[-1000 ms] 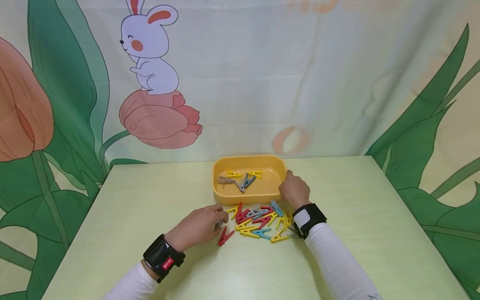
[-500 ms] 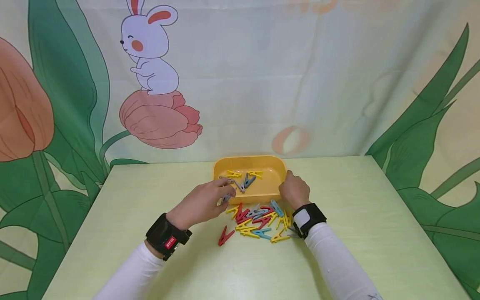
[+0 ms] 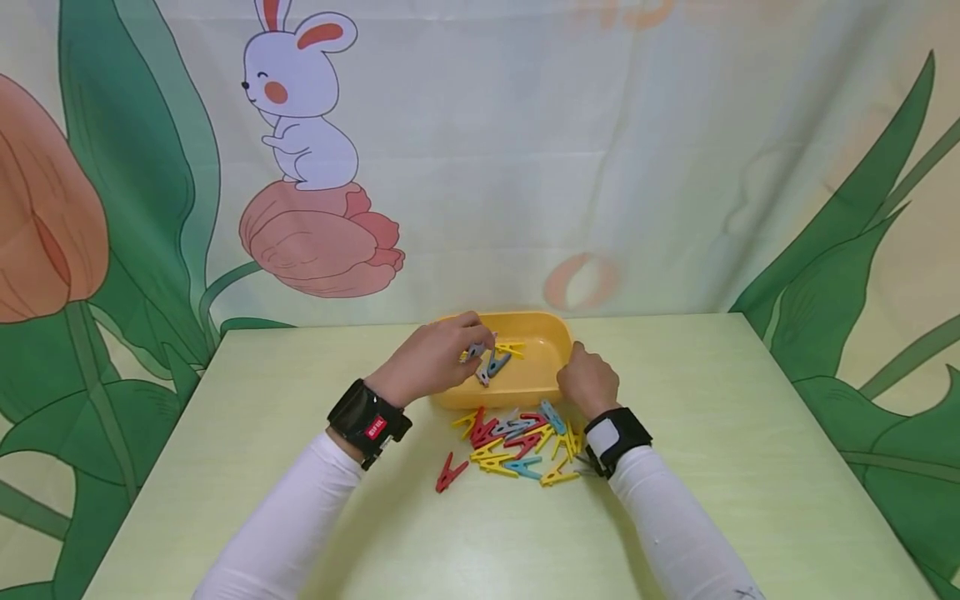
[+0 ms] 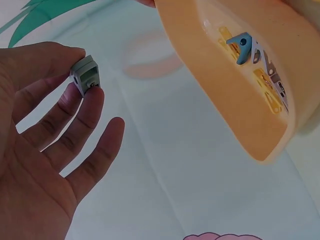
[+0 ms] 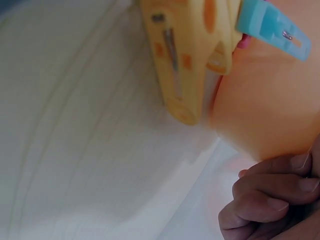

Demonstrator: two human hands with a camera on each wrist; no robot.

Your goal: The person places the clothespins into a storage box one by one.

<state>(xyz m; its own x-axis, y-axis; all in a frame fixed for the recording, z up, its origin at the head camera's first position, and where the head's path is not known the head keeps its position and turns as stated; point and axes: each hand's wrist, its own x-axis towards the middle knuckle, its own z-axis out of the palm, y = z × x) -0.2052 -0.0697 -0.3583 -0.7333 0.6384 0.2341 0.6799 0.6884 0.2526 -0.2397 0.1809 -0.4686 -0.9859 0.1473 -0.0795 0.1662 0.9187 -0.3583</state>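
My left hand (image 3: 431, 358) reaches over the left side of the yellow tray (image 3: 517, 397). Between thumb and fingers it pinches a grey clothespin (image 4: 86, 75), seen end-on in the left wrist view. Inside the tray lie a yellow clothespin (image 3: 512, 350), a blue-grey clothespin (image 3: 498, 363) and a few more, partly hidden by the hand. My right hand (image 3: 589, 380) is at the tray's right end, its curled fingers (image 5: 265, 192) holding the edge. Just in front of the tray is a loose pile of red, yellow, blue and grey clothespins (image 3: 517, 442).
A single red clothespin (image 3: 451, 472) lies left of the pile. The pale green table (image 3: 300, 375) extends to both sides, and a printed cloth (image 3: 480, 167) hangs behind its far edge. In the right wrist view a yellow clothespin (image 5: 175, 60) looms close.
My left hand has moved up and to the right with the grey clothespin, from beside the pile to over the tray. The right hand has stayed at the tray's edge.
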